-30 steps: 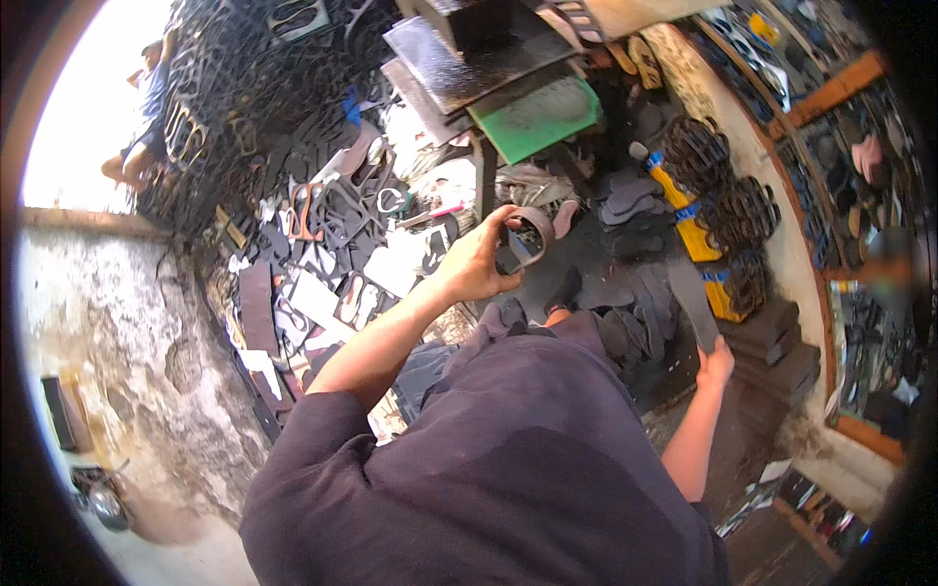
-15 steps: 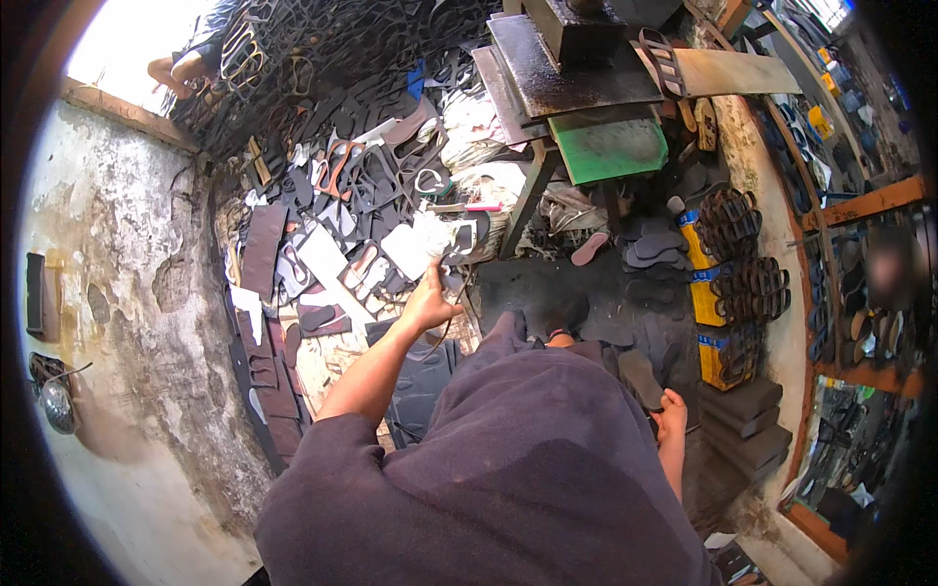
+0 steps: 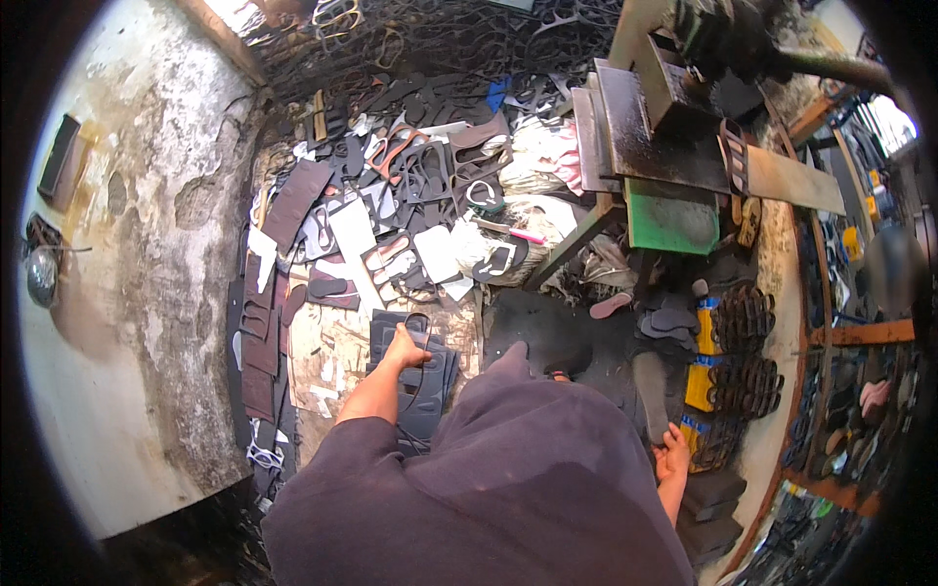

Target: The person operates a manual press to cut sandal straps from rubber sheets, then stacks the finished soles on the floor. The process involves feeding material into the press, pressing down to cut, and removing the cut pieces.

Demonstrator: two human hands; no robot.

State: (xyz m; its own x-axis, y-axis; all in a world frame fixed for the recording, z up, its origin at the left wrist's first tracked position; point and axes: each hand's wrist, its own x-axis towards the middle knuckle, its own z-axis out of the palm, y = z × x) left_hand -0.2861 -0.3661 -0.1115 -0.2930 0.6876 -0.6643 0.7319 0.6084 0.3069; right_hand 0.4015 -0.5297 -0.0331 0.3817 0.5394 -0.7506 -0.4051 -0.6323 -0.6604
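My left hand (image 3: 401,350) is closed on a thin dark sandal strap (image 3: 414,396), which loops above the fingers and hangs below them. Beneath it lies a stack of dark sheets (image 3: 440,376) with shapes pressed into them. On the right, the fingers of my right hand (image 3: 672,455) pinch the near end of a long grey-brown shoe sole (image 3: 650,391). The sole points away from me, beside several dark soles (image 3: 670,324) piled on the floor.
Cut straps, soles and white sheets (image 3: 352,234) cover the floor ahead. A sooty metal stand (image 3: 650,127) with a green panel (image 3: 674,217) rises at the far right. Sandals (image 3: 743,317) stand in rows by the right wall, below shelving. A stained wall (image 3: 147,195) bounds the left.
My left hand has come nearer and slightly left, bringing the strap over the dark sheets. My right hand, still gripping the sole, sits a little lower. The whole view has turned and shifted.
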